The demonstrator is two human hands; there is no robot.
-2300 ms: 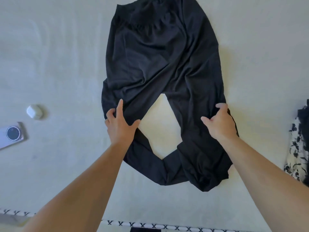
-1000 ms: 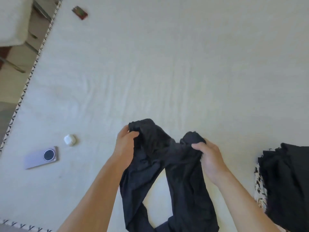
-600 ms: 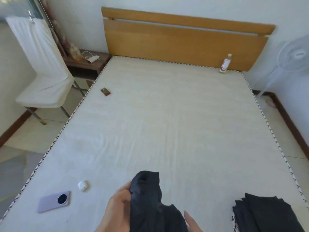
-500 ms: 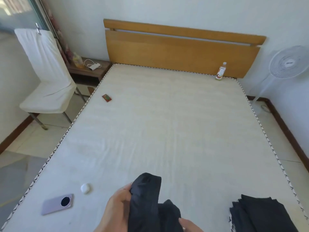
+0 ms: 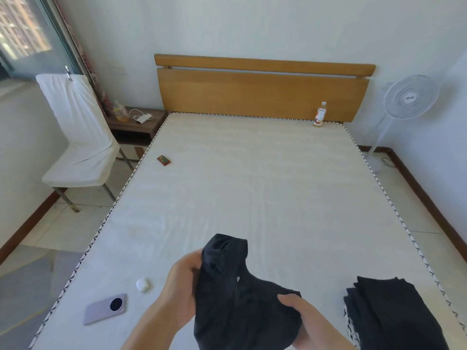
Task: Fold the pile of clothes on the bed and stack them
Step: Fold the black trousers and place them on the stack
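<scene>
Black trousers (image 5: 240,299) held up in front of me above the near end of the bed (image 5: 252,185), bunched, long axis running roughly from the upper left corner by my left hand down toward my right; the raised corner points toward the headboard (image 5: 262,92). My left hand (image 5: 182,286) grips that upper edge, fingers curled into the cloth. My right hand (image 5: 303,322) pinches the lower fold, thumb on top. Fabric is thin, matte, softly creased, a small pale tag showing mid-panel. To the right of the trousers, on the bed, a stack of folded dark clothes (image 5: 394,317), flat layered edges, with a black-and-white patterned piece under it. Bed surface is cream, faintly ribbed, edged with patterned piping. Left of the trousers lie a lilac phone (image 5: 104,308) and a small white rounded case (image 5: 142,284). Farther up the bed, a small red packet (image 5: 163,160); a bottle (image 5: 319,114) stands against the wooden slatted headboard. Beside the bed: a white-covered chair (image 5: 78,137), a dark nightstand (image 5: 136,125), a white pedestal fan (image 5: 408,97). Tiled floor, pale walls.
</scene>
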